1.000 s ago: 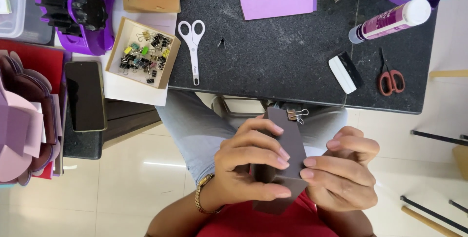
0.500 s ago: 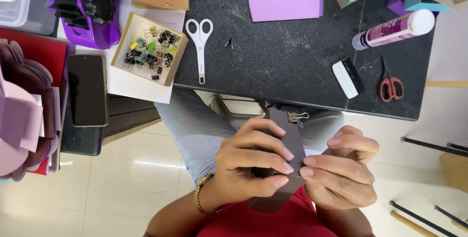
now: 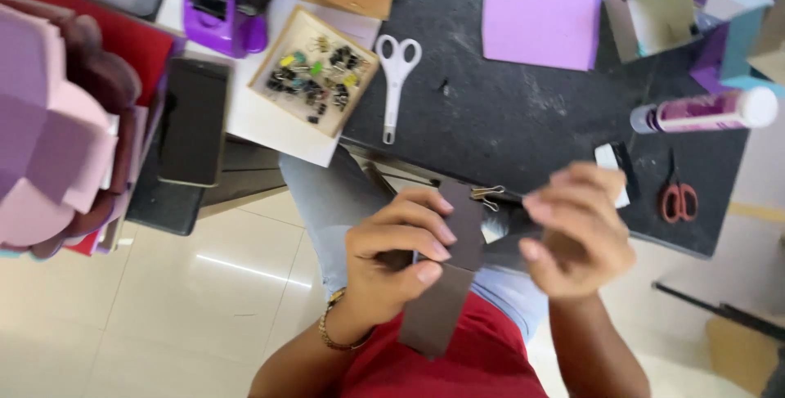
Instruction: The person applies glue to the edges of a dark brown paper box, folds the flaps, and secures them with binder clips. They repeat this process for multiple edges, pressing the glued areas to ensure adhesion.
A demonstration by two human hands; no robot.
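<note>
So the left hand (image 3: 392, 255) is pinching a dark brown card strip (image 3: 446, 283) over the lap, below the black surface (image 3: 507, 120), keeping it steady, while the blurry right hand (image 3: 576, 242) is half curled beside its clipped top, not gripping anything I can make out.

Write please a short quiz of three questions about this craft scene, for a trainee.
1. True or false: the left hand pinches a dark brown paper strip.
2. Which lies nearest the box of binder clips on the black table?
A. white scissors
B. red scissors
C. glue stick
3. Fill in: the small metal clip sits at the strip's ____ end.

Key: 1 true; 2 A; 3 upper, beside the blurred right hand.
</note>
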